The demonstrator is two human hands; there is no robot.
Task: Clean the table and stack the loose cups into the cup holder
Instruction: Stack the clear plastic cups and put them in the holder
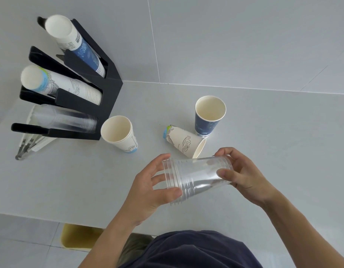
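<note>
A short stack of clear plastic cups (196,177) lies sideways above the table's front, held between both hands. My left hand (150,187) grips its rim end; my right hand (242,176) holds its base end. A white paper cup (120,133) stands upright near the black cup holder (111,88). Another white cup (183,142) lies on its side, and a blue cup (208,117) stands behind it. The holder's slots carry a blue-cup stack (80,45), a white-cup stack (64,85) and a clear-cup stack (64,118).
The grey table (283,132) meets a tiled wall at the back. Metal tongs (29,147) lie under the holder at the left edge. A yellow object (78,236) sits on the floor below the table's front edge.
</note>
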